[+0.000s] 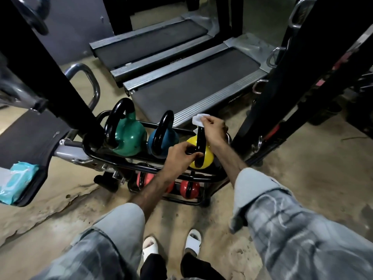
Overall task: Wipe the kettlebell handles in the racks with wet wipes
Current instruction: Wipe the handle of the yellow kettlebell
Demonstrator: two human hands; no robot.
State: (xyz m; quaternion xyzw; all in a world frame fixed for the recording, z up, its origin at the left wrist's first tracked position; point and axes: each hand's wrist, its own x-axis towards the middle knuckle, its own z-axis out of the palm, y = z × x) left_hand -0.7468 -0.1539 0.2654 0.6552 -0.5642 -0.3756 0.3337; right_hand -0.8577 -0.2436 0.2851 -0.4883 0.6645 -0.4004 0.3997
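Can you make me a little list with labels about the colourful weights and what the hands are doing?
top shelf: green kettlebell, blue kettlebell, yellow kettlebell
lower shelf: red kettlebells
right hand: holds a white wet wipe at the top of the yellow kettlebell's black handle
left hand: grips the handle lower down
wipes pack: light blue, lying on a black pad to the left
behind the rack: two treadmills
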